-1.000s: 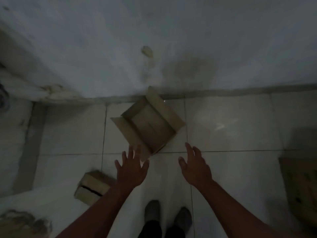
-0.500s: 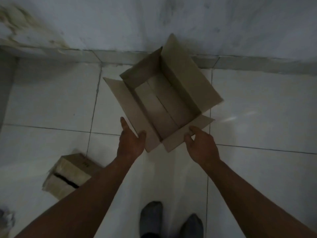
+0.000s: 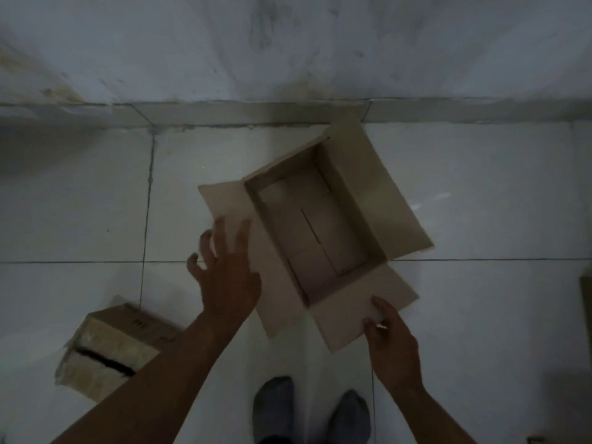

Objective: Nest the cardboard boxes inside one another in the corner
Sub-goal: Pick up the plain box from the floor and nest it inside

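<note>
the big box [image 3: 315, 238] is empty; right hand [image 3: 392, 342] pinches its flap, left hand [image 3: 226, 277] is spread wide, small box [image 3: 109, 347] waits beside.

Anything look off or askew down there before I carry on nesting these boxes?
The open box sits skewed to the wall, not squared in. The small box lies tipped on the floor, still outside it.

I see a dim, bare room: pale tiled floor [image 3: 80, 203], scuffed plaster wall [image 3: 288, 43], cardboard boxes [image 3: 320, 225] lying about.
</note>
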